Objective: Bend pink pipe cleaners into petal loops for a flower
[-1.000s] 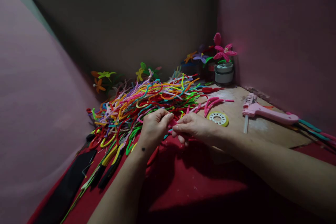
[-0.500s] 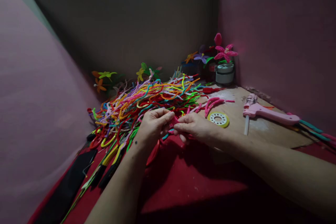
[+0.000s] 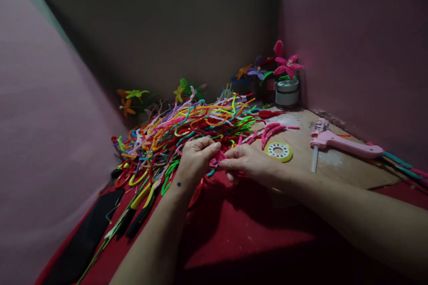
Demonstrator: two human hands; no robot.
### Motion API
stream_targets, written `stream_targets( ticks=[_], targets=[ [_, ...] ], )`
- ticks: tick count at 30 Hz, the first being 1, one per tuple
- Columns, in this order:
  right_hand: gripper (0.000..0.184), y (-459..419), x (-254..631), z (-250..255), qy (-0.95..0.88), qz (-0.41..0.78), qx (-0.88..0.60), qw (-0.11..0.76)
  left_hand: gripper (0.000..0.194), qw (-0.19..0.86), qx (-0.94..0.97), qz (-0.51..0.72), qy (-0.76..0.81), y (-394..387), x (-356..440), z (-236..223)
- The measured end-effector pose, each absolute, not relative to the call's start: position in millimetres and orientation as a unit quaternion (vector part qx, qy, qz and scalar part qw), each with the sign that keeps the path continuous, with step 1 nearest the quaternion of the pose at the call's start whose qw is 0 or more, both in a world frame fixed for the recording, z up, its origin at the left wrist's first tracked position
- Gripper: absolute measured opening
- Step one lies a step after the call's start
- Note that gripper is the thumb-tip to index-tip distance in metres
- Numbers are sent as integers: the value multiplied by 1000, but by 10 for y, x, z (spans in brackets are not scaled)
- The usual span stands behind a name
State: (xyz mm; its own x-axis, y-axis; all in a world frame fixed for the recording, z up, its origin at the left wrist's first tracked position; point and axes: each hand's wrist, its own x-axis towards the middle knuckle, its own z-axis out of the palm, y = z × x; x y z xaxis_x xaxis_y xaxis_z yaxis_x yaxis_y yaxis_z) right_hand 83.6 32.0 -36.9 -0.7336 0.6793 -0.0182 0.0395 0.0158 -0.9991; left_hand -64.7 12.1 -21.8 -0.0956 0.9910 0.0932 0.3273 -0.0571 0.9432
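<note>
Between my two hands is a pink pipe cleaner piece (image 3: 220, 156), mostly covered by my fingers, so its full shape is hidden. My left hand (image 3: 198, 156) pinches it from the left with thumb and forefinger. From the right, the thumb and fingertips of my right hand (image 3: 243, 160) close on the same piece. Just behind the hands lies a large heap of multicoloured pipe cleaners (image 3: 200, 118). Several bent pink pipe cleaners (image 3: 272, 130) rest beyond my right hand, near a yellow tape roll (image 3: 279, 152).
A pink glue gun (image 3: 347, 143) lies on a cardboard sheet (image 3: 351, 173) at right. Yellow-and-black pliers (image 3: 143, 205) and a black flat object (image 3: 88, 236) are at left on the red cloth (image 3: 240, 231). Behind stand pipe-cleaner flowers, including a pink flower (image 3: 288, 66) in a grey pot (image 3: 286, 93).
My right fingertips have shifted slightly left along the pink piece, and a little more of it shows. My left hand stays nearly in place, its wrist slightly turned.
</note>
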Motion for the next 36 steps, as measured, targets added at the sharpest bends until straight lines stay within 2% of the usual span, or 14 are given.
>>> stream_targets(
  ticks=[4, 9, 16, 18, 22, 24, 29, 36],
  targets=[
    [23, 359, 847, -439, -636, 690, -224, 265, 26, 352, 582, 449, 580, 117, -630, -209],
    [19, 378, 841, -450, -636, 672, -268, 269, 28, 353, 587, 449, 574, 117, -611, -216],
    [22, 385, 807, -457, -731, 513, -353, 279, 25, 138, 624, 432, 636, 127, -550, -306],
    [22, 393, 808, -464, -715, 536, -351, 281, 26, 188, 614, 432, 633, 135, -567, -304],
    [16, 424, 839, -464, -626, 659, -300, 288, 32, 428, 554, 446, 558, 142, -668, -255],
    [15, 441, 856, -468, -598, 696, -278, 285, 31, 484, 528, 468, 518, 142, -719, -235],
    [16, 439, 873, -460, -575, 724, -271, 268, 24, 486, 535, 480, 498, 136, -756, -228],
    [17, 411, 841, -464, -624, 666, -296, 280, 27, 427, 548, 454, 559, 144, -657, -242]
  ],
)
